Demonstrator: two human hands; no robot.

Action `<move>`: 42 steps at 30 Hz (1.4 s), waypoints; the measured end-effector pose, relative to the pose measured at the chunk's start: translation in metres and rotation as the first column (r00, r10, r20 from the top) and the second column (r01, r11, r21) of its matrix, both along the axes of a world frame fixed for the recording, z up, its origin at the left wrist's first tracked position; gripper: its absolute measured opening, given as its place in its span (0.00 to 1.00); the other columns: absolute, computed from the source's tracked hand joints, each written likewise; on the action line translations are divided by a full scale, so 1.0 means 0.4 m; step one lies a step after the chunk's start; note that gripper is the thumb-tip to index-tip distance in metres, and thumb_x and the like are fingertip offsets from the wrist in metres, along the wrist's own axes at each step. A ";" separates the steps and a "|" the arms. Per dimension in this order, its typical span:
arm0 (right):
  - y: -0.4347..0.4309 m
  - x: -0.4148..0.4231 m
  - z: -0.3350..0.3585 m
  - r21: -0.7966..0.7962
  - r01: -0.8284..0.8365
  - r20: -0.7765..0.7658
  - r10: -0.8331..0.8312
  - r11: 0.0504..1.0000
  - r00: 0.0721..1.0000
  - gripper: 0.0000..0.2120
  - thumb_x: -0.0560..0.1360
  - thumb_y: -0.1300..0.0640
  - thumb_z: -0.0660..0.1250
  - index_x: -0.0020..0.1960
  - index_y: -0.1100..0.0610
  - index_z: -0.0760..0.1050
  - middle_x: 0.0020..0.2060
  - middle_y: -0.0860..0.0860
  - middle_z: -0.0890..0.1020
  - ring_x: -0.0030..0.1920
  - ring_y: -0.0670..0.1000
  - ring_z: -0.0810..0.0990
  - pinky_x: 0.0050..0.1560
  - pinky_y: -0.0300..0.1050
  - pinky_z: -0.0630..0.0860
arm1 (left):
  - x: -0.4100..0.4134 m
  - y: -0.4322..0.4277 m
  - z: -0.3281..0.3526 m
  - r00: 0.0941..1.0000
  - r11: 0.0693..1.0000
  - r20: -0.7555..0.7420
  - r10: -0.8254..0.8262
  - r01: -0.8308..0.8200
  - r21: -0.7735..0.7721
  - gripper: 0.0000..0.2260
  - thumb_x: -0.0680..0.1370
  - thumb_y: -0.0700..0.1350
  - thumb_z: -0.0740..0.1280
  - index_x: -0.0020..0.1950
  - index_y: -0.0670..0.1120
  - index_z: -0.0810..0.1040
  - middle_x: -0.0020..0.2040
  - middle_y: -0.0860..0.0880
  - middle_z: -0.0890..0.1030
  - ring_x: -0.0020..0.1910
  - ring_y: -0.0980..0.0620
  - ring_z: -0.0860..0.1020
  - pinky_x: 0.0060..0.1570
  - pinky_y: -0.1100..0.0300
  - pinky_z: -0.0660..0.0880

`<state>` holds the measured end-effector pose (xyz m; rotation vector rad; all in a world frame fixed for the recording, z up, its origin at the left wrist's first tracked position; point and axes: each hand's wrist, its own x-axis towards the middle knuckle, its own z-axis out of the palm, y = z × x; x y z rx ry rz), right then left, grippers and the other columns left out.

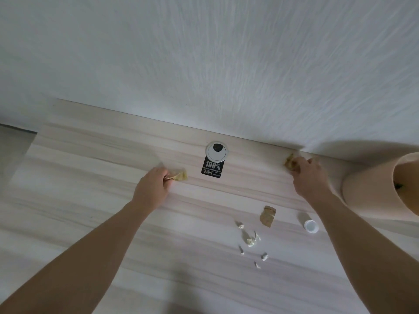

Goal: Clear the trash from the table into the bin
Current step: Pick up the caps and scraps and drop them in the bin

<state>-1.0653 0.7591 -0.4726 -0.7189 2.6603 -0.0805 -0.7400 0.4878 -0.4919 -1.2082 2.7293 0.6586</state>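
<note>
- Under our left hand [152, 186], fingers pinched a crinkled tan wrapper [179, 175] against the pale woodgrain surface [90, 168], apparently to lift it.
- Our right hand [307, 175] had closed over a crumpled tan scrap [290, 162] by the wall.
- Between our forearms lay another flat wrapper [268, 215], white paper bits [250, 240] and a white cap [311, 225].
- Right of that hand, a peach bin [371, 196] sat close, we judged, for short drops.

left hand [152, 182] pinching wrapper [179, 174], right hand [307, 175] gripping wrapper [290, 162]

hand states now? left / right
Left hand: closed on a tan wrapper.
Right hand: closed on a crumpled tan wrapper by the wall.
</note>
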 end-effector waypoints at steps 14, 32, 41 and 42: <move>-0.014 0.015 0.020 -0.059 0.001 -0.016 -0.002 0.998 1.000 0.10 0.78 0.59 0.57 0.49 0.58 0.77 0.45 0.55 0.75 0.43 0.57 0.74 0.42 0.47 0.69 | -0.014 0.014 0.037 0.999 1.000 -0.038 -0.007 0.006 -0.018 0.14 0.79 0.47 0.61 0.34 0.46 0.67 0.33 0.49 0.70 0.32 0.46 0.71 0.32 0.56 0.64; -0.006 0.127 0.127 -0.191 -0.039 0.005 0.041 0.981 0.999 0.07 0.81 0.55 0.52 0.55 0.57 0.65 0.31 0.53 0.76 0.31 0.54 0.73 0.30 0.47 0.65 | -0.036 0.064 0.192 0.994 1.000 -0.106 0.003 -0.004 -0.010 0.11 0.69 0.36 0.62 0.35 0.50 0.63 0.27 0.51 0.71 0.29 0.44 0.71 0.27 0.57 0.62; 0.063 0.185 0.237 -0.306 -0.067 -0.072 0.047 0.950 0.996 0.13 0.82 0.52 0.52 0.62 0.51 0.72 0.48 0.56 0.82 0.47 0.60 0.79 0.45 0.50 0.72 | -0.027 0.121 0.255 0.973 0.989 -0.185 -0.139 0.144 0.013 0.14 0.73 0.37 0.59 0.48 0.52 0.79 0.45 0.53 0.80 0.45 0.49 0.78 0.46 0.55 0.73; 0.076 0.192 0.249 -0.314 -0.073 -0.084 0.048 0.947 0.995 0.13 0.82 0.51 0.53 0.60 0.52 0.73 0.46 0.55 0.82 0.45 0.59 0.78 0.42 0.48 0.71 | -0.026 0.129 0.259 0.972 0.989 -0.186 -0.141 0.148 0.026 0.13 0.73 0.37 0.58 0.45 0.51 0.78 0.44 0.52 0.79 0.44 0.49 0.77 0.45 0.55 0.72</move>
